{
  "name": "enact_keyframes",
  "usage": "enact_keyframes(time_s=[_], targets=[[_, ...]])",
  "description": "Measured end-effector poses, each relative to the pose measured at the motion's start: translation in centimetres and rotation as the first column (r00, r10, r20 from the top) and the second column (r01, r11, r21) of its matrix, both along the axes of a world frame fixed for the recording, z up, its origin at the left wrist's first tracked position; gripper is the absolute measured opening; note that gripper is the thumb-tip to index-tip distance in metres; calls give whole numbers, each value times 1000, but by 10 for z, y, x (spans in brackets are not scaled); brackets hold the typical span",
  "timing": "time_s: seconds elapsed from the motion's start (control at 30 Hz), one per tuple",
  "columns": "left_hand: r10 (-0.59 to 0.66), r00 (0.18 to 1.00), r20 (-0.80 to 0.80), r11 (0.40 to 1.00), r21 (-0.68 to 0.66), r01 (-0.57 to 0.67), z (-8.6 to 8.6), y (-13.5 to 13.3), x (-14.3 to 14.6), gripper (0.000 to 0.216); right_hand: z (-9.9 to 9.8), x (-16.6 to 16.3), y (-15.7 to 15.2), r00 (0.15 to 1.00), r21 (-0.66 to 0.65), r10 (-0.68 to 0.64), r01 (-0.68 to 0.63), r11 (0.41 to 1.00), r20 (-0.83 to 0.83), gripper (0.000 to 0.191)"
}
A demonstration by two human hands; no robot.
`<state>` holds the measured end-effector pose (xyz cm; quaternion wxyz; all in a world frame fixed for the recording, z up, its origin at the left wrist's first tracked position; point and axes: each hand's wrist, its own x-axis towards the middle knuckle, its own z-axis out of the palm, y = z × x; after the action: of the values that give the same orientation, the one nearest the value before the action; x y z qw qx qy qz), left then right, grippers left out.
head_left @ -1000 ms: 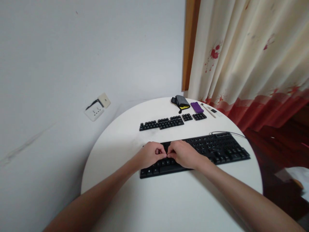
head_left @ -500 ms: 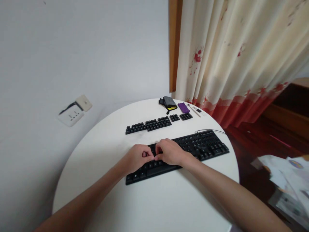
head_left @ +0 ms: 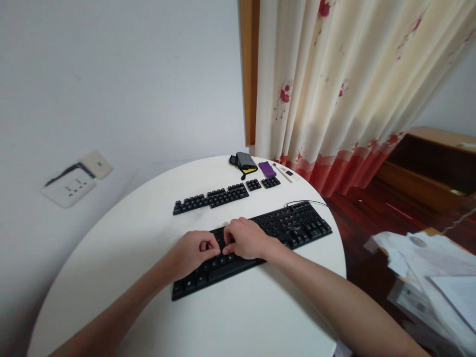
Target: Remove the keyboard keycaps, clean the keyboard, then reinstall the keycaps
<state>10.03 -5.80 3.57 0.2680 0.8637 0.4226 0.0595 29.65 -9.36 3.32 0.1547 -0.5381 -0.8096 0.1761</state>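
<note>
A black keyboard (head_left: 293, 225) lies slantwise across the white round table. Caps are still on its front rows, while key positions farther back look bare. My left hand (head_left: 195, 250) rests over the keyboard's left part, thumb and forefinger pinched down at the keys; anything between them is too small to see. Close beside it, my right hand (head_left: 247, 238) is curled over the same keys with its fingertips down among them. What it grips, if anything, is hidden. Behind the keyboard, loose black keycaps (head_left: 227, 196) stand sorted in rows and blocks.
At the back of the white table (head_left: 122, 223) lie a grey and yellow folded cloth (head_left: 245, 162), a purple cloth (head_left: 267, 169) and a thin brush-like stick (head_left: 282, 172). A cable (head_left: 308, 202) runs from the keyboard. Wall sockets (head_left: 70, 186) are left; papers (head_left: 427, 267) lie right.
My view has swung a little to the right, so the table appears farther left. The fingertips of my two hands, nearly touching before, are slightly apart. The keyboard and keycap rows look unchanged.
</note>
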Motion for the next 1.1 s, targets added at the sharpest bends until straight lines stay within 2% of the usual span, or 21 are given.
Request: enact_keyframes(time_s=[0.2,0.4,0.7,0.87,0.97,1.03,1.1], targets=[[-2,1000,23,1000,16,1,-2,2,-4,20,-1,5,3,998,-44,13,-15,999,-61,19],[7,999,41,1000,-7,-7,-6,3,-3,14,-3,4,2,999,-18,11,-11,1000,-30,16],[3,998,70,999,40,-6,-5,-1,0,10,-5,3,1,999,-29,-14,13,999,-31,14],[28,991,128,997,71,-37,-8,-1,2,14,-6,3,0,999,-31,-13,12,999,-41,14],[76,966,245,985,132,-111,-9,8,1,18,-6,3,-2,999,-25,-17,16,1000,-49,14],[107,945,308,956,229,-183,-8,18,0,19,-5,3,-2,998,-23,-16,15,1000,-55,14],[109,946,306,914,344,-216,-7,32,0,21,-4,3,-3,999,-29,-12,10,1000,-53,13]])
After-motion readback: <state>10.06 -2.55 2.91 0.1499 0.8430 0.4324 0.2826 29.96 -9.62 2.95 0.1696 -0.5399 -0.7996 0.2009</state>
